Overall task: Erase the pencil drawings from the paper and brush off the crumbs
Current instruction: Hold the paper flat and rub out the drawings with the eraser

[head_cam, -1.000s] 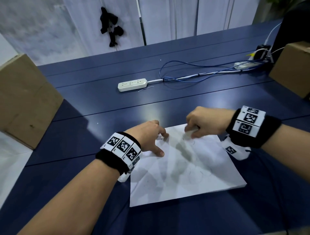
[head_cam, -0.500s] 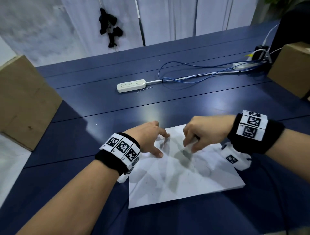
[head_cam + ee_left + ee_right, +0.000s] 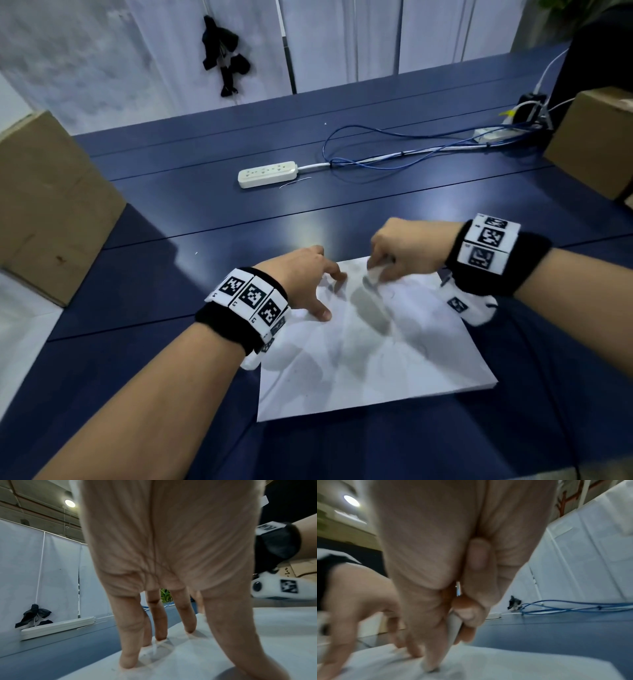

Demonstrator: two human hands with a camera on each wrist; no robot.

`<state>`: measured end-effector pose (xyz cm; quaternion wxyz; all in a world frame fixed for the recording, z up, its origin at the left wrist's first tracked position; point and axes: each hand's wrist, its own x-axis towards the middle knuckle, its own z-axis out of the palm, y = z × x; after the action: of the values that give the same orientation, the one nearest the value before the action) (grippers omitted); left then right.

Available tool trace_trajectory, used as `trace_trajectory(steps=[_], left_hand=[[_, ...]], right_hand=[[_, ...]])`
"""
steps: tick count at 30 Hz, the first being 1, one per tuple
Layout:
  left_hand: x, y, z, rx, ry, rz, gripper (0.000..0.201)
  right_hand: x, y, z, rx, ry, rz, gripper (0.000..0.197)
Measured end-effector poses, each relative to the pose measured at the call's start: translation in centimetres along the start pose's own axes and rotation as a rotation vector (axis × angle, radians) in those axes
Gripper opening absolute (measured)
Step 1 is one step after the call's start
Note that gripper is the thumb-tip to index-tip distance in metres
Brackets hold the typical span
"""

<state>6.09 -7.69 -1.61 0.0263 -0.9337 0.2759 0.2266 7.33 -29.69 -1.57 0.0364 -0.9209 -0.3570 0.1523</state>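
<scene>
A white sheet of paper (image 3: 370,356) with faint pencil lines lies on the dark blue table (image 3: 205,212) in front of me. My left hand (image 3: 308,277) presses spread, straight fingers (image 3: 130,660) onto the paper's far left part. My right hand (image 3: 404,255) pinches a white eraser (image 3: 375,274) and holds its end against the paper near the far edge. In the right wrist view the eraser (image 3: 453,626) sits between thumb and fingers, blurred by motion.
A white power strip (image 3: 267,173) and blue cables (image 3: 394,154) lie farther back on the table. Cardboard boxes stand at the left (image 3: 48,205) and the right (image 3: 596,137). White curtain panels close the far side.
The right hand with the eraser has moved back up toward the paper's far edge after a stroke toward me. The left hand stays pressed in place.
</scene>
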Motion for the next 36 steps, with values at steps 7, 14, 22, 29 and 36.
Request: trace_trajectory(steps=[7, 14, 22, 29, 36], left_hand=[[0.1, -0.2, 0.4, -0.015, -0.002, -0.008, 0.075], [-0.1, 0.4, 0.6, -0.054, 0.056, -0.034, 0.071], [0.1, 0.6, 0.9, -0.047, 0.084, -0.041, 0.073], [0.0, 0.6, 1.0, -0.054, 0.087, -0.053, 0.073], [0.1, 0.7, 0.9, -0.065, 0.088, -0.05, 0.071]], right_hand=[[-1.7, -1.8, 1.0, 0.045, -0.043, -0.067, 0.021], [0.1, 2.1, -0.2, 0.018, 0.099, 0.098, 0.056], [-1.7, -0.3, 0.8, 0.107, -0.077, -0.044, 0.036], [-0.8, 1.9, 0.5, 0.018, 0.089, 0.068, 0.027], [-1.4, 0.9, 0.7, 0.057, -0.013, -0.021, 0.035]])
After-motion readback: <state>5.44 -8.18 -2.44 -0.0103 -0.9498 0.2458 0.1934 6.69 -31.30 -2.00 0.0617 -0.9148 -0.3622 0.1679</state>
